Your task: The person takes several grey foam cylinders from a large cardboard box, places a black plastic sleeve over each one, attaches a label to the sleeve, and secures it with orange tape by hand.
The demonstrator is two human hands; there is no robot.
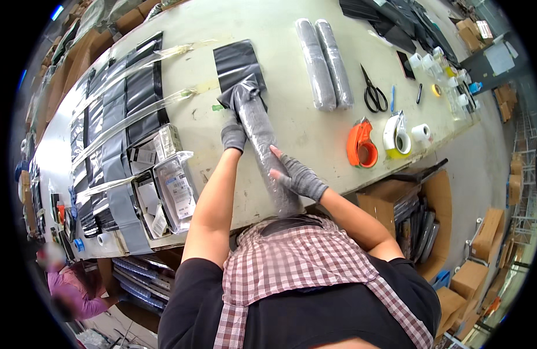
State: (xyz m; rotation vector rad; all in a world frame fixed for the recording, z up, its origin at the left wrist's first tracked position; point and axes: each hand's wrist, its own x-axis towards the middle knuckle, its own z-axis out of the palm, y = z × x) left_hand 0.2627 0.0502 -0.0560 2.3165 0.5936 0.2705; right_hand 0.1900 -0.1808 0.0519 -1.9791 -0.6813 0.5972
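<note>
A long grey roll in clear plastic wrap [262, 145] lies on the pale worktable [268, 35], pointing away from me. Its far end sits inside the mouth of a dark grey plastic bag [236, 64]. My left hand [233, 135], in a grey fingerless glove, grips the left side of the roll near the bag's mouth. My right hand [297, 174], gloved the same way, rests on the roll's right side nearer to me, fingers spread over the wrap.
Two wrapped grey rolls [325, 61] lie further right, then black scissors [373, 93], an orange tape dispenser [361, 145], a white and yellow dispenser [396, 136] and a small tape roll [421, 132]. Stacked dark bags and clear packets [164, 174] lie left. Cardboard boxes [408, 209] stand below; another person [71, 291] is lower left.
</note>
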